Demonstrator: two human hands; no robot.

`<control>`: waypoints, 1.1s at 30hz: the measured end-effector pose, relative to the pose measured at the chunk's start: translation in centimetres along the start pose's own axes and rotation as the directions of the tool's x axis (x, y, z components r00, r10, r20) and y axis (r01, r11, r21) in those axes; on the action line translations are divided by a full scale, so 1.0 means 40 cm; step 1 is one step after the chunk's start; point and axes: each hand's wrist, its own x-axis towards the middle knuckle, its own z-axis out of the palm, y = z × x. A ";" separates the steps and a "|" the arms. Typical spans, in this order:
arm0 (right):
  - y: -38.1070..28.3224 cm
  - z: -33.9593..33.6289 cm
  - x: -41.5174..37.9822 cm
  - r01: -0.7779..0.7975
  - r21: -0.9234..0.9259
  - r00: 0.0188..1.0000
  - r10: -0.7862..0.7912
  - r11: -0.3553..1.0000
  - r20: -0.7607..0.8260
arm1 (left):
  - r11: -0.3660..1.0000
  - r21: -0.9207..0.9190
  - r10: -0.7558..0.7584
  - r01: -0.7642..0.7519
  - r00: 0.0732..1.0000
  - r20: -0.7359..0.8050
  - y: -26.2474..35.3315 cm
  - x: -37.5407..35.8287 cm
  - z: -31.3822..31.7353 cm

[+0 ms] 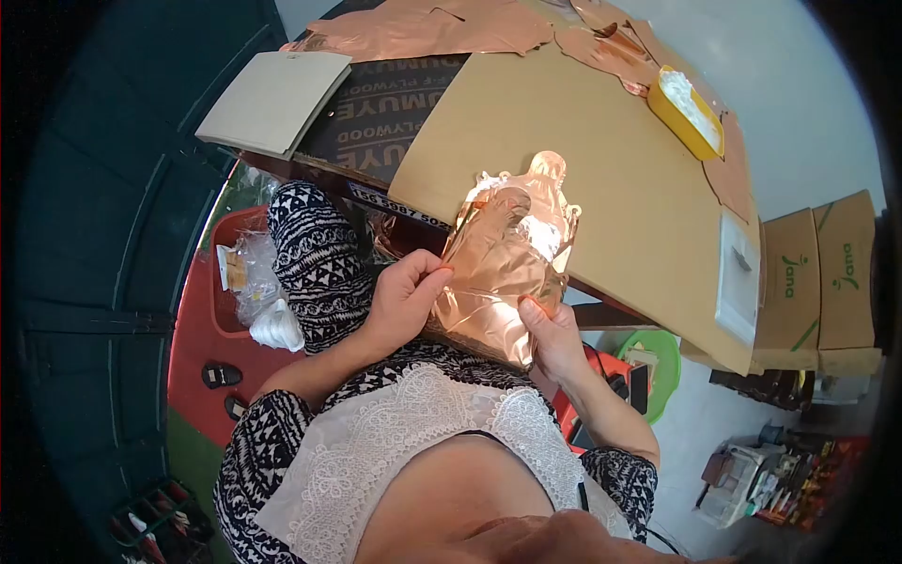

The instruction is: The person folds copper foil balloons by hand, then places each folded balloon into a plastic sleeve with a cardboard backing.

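A shiny copper foil sheet (498, 254) is held over my lap, its far part above the near table edge. Its surface is creased and bright with reflections, and its far end is cut to a rounded, knobbed outline like a figure. My left hand (404, 299) pinches the sheet's left edge between thumb and fingers. On the right side, my right hand (556, 340) grips the lower right edge, thumb on top. The fingers beneath the foil are hidden.
Ahead lies a table with a brown board (526, 113). More copper sheets (423, 33) lie along its back. A yellow tub of white material (691, 113) and a white tray (738, 277) sit at right. Grey-white boards (272, 99) rest at left. A red bin (225, 291) stands below.
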 end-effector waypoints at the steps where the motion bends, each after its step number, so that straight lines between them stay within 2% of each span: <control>1: -0.004 0.001 0.001 -0.001 -0.010 1.000 0.001 1.000 -0.003 | 1.000 -0.013 -0.011 0.011 1.000 -0.006 0.001 -0.002 0.001; 5: -0.028 0.012 -0.003 -0.006 -0.053 1.000 0.005 0.999 -0.011 | 0.999 -0.036 -0.021 0.021 1.000 -0.001 -0.012 -0.007 0.002; 11: -0.004 -0.008 0.009 -0.056 -0.025 0.998 0.056 0.998 -0.020 | 0.960 -0.278 -0.035 0.045 0.999 0.039 -0.040 -0.007 0.011; 15: -0.006 -0.009 0.012 -0.062 -0.046 0.998 0.062 0.997 -0.014 | 0.957 -0.264 -0.112 0.119 0.993 0.041 -0.019 -0.007 0.009; 21: 0.014 -0.053 0.024 -0.160 0.023 0.982 0.157 0.987 0.103 | 0.921 -0.334 -0.174 0.200 0.979 0.106 -0.043 0.001 0.002; 24: -0.073 0.030 0.004 -0.146 0.284 0.973 0.189 0.948 -0.130 | 0.890 -0.408 -0.179 0.205 0.979 0.100 -0.020 -0.001 0.006; 27: -0.028 -0.082 0.005 -0.182 0.256 0.964 0.120 0.949 0.238 | 0.881 -0.427 -0.188 0.205 0.979 0.081 -0.024 -0.001 0.005; 28: -0.011 -0.091 0.000 -0.134 0.248 0.978 0.088 0.959 0.190 | 0.884 -0.423 -0.181 0.199 0.980 0.084 -0.022 -0.001 0.004; 31: -0.032 -0.059 -0.022 0.033 -0.150 0.992 -0.014 0.988 0.128 | 0.871 -0.437 -0.211 0.222 0.975 0.075 -0.025 -0.003 0.010; 33: -0.041 -0.048 -0.029 0.018 -0.157 0.993 0.001 0.987 0.120 | 0.870 -0.439 -0.205 0.227 0.974 0.097 -0.023 -0.004 0.010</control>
